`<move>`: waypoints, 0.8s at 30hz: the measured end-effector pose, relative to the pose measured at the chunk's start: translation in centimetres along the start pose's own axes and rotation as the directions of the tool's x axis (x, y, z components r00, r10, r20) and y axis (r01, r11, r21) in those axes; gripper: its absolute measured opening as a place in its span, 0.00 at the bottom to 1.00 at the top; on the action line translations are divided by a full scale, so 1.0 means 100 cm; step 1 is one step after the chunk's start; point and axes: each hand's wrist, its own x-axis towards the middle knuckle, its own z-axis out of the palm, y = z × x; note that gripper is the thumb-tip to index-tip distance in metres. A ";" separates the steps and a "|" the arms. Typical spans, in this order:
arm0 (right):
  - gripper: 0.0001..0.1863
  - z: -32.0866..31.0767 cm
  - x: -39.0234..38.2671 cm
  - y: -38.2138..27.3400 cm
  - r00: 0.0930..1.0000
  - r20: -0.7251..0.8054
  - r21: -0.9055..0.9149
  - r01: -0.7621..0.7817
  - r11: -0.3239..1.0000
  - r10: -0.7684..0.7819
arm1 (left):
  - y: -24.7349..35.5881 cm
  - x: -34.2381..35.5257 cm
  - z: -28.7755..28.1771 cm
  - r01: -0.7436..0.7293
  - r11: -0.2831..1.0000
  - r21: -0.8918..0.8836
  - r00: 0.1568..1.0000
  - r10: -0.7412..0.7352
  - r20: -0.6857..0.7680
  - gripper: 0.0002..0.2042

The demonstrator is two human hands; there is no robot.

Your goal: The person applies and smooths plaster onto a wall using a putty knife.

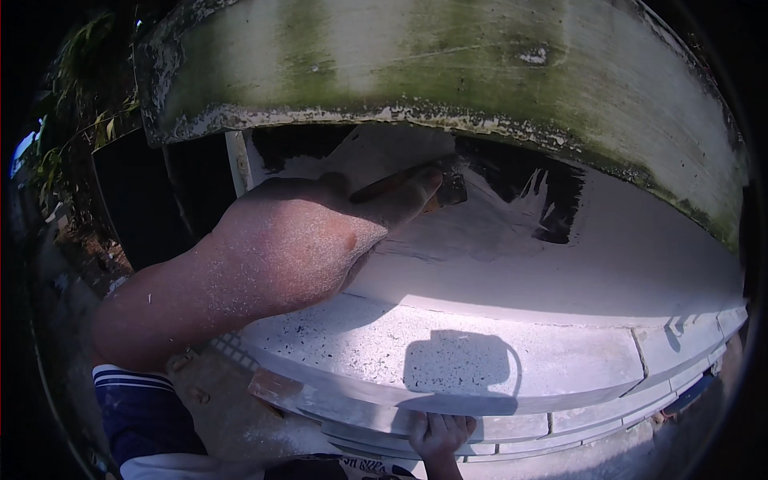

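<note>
My left hand (360, 216), dusted with pale powder, is raised to the wall. It is closed round a scraper (454, 186) with a dark, flat blade, the thumb laid along it. The blade rests at the white wall (512, 264), beside a dark patch (560, 192) with ragged edges. Another dark patch (300, 146) shows beyond my wrist. Most of the scraper's handle is hidden by my fingers. Lower down, my right hand (442, 436) grips the front edge of a speckled white ledge (560, 360), its fingers bent against the rim.
A curved concrete overhang (416, 64), stained green and flaking along its lower rim, juts out above the scraper. Dark crumbs and a shadow lie on the ledge. Below it are stepped slabs (592, 424) and a brown block (274, 386). Plants (76, 88) grow at the far left.
</note>
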 end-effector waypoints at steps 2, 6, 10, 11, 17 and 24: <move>0.11 0.002 0.004 0.001 1.000 -0.010 0.001 -0.007 1.000 0.007 | -0.003 0.000 0.006 -0.033 0.999 -0.018 0.998 0.032 -0.055 0.28; 0.10 -0.009 0.007 0.001 0.999 0.038 -0.031 -0.020 0.999 0.021 | -0.015 -0.020 0.005 0.072 0.997 0.010 0.985 -0.072 0.157 0.21; 0.10 -0.009 0.013 -0.004 0.998 0.060 0.007 0.003 1.000 -0.003 | -0.019 -0.010 0.003 0.017 1.000 0.019 0.995 -0.019 0.100 0.26; 0.10 -0.005 0.012 -0.004 0.998 0.064 0.014 0.021 1.000 -0.022 | -0.013 0.010 0.010 -0.038 0.999 -0.030 0.998 0.039 0.042 0.26; 0.12 -0.004 0.000 0.001 0.996 0.073 -0.019 -0.041 0.999 0.042 | -0.005 0.016 0.000 -0.133 0.991 -0.034 0.991 0.133 0.013 0.26; 0.10 0.001 0.003 -0.003 1.000 0.007 -0.039 -0.030 0.999 0.030 | -0.007 0.002 -0.009 -0.029 0.999 -0.015 0.986 0.031 0.164 0.30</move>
